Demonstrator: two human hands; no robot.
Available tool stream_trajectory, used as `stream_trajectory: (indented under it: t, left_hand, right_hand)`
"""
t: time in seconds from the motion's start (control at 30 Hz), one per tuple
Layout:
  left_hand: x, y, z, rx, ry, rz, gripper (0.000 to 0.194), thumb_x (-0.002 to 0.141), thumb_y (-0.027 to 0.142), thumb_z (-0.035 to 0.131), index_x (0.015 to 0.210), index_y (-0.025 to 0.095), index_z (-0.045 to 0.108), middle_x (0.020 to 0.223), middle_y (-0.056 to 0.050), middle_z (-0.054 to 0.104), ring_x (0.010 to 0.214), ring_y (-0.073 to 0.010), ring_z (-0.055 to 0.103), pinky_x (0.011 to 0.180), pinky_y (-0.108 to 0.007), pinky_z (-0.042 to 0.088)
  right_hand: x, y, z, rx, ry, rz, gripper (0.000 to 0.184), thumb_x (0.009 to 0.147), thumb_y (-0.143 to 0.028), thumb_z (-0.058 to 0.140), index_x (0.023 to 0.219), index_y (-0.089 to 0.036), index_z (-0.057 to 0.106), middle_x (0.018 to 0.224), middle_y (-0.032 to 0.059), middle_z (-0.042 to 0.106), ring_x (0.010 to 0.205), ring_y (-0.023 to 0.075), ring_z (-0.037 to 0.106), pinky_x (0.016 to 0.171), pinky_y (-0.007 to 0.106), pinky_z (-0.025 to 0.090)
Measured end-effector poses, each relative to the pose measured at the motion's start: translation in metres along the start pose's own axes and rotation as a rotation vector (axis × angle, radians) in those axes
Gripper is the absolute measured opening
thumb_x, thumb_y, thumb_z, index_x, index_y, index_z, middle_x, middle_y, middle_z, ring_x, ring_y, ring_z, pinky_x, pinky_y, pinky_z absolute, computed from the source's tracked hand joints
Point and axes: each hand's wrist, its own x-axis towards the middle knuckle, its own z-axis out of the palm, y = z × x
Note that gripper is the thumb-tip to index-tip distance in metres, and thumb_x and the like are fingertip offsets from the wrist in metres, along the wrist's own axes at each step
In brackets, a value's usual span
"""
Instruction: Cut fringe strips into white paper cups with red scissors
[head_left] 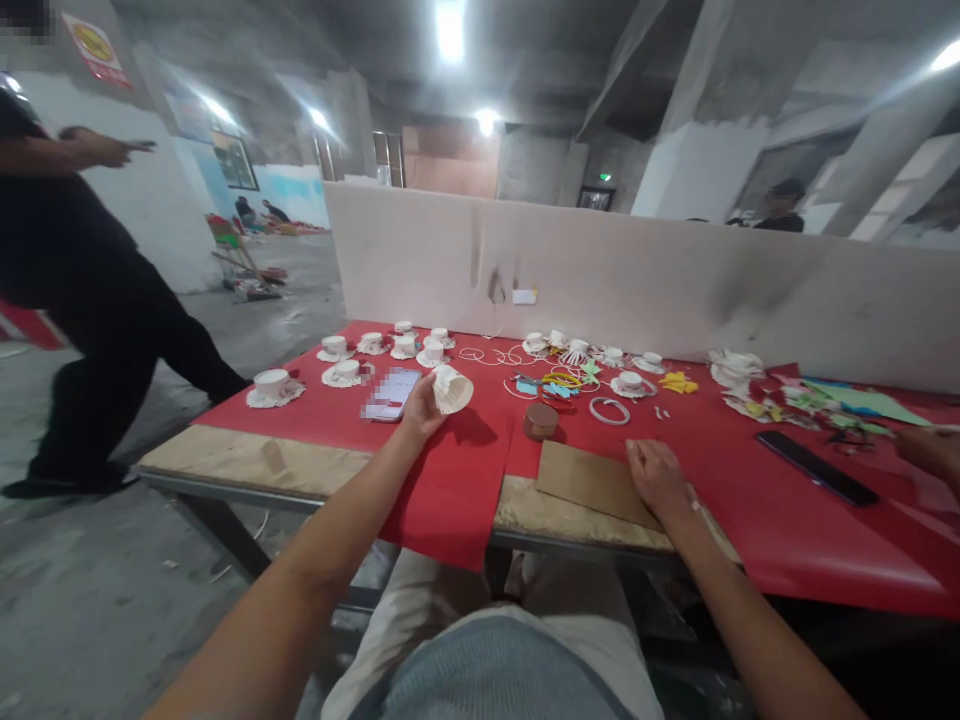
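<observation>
My left hand [424, 408] is closed round a white paper cup [454, 391], tilted with its round end towards the right, above the red table cover [457, 500]. A phone with a lit screen [391, 394] lies just left of that hand. My right hand [658, 482] rests with curled fingers at the right end of a brown cardboard piece [589, 480]; anything in its fingers is hidden. Between the hands stands a round brown tape roll [540, 421]. Scissors with yellow handles [562, 380] and a white ring-shaped roll [609, 411] lie behind it.
Several white cups with frilled rims, one [273, 386] at the left, stand on the table. Paper scraps [780, 400] and a black phone [816, 467] lie at the right, near another person's hand [930, 447]. A pale partition [630, 280] borders the back. Someone in black [67, 230] stands left.
</observation>
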Motion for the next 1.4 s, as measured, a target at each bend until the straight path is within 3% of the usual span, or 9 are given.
stream_trajectory:
  t: [0.47, 0.73, 1.4]
  left_hand:
    - [0.0, -0.0004, -0.0014, 0.004, -0.004, 0.013, 0.021, 0.075, 0.023, 0.058, 0.093, 0.013, 0.061, 0.079, -0.006, 0.07, 0.074, -0.0195, 0.066, 0.073, -0.031, 0.05]
    - [-0.0029, 0.0003, -0.0006, 0.006, -0.007, 0.022, 0.023, 0.075, 0.023, 0.058, 0.095, 0.013, 0.06, 0.081, -0.006, 0.07, 0.076, -0.0199, 0.066, 0.072, -0.03, 0.05]
    - [-0.003, -0.0015, 0.0005, 0.018, -0.005, 0.034, 0.021, 0.074, 0.022, 0.059, 0.093, 0.013, 0.061, 0.08, -0.006, 0.07, 0.075, -0.0194, 0.066, 0.075, -0.03, 0.05]
  right_hand:
    - [-0.0006, -0.0017, -0.0005, 0.017, -0.023, -0.021, 0.024, 0.088, -0.031, 0.053, 0.107, -0.017, 0.057, 0.106, 0.0048, 0.061, 0.087, 0.0161, 0.061, 0.076, 0.037, 0.051]
    - [0.0023, -0.0034, -0.0011, -0.01, -0.025, -0.02, 0.018, 0.088, -0.03, 0.052, 0.097, -0.016, 0.059, 0.095, 0.0024, 0.063, 0.08, 0.0139, 0.061, 0.072, 0.034, 0.051]
    - [0.0027, 0.0007, 0.0028, -0.026, -0.036, 0.005, 0.018, 0.088, -0.03, 0.052, 0.096, -0.016, 0.06, 0.094, 0.0023, 0.063, 0.08, 0.014, 0.061, 0.073, 0.034, 0.051]
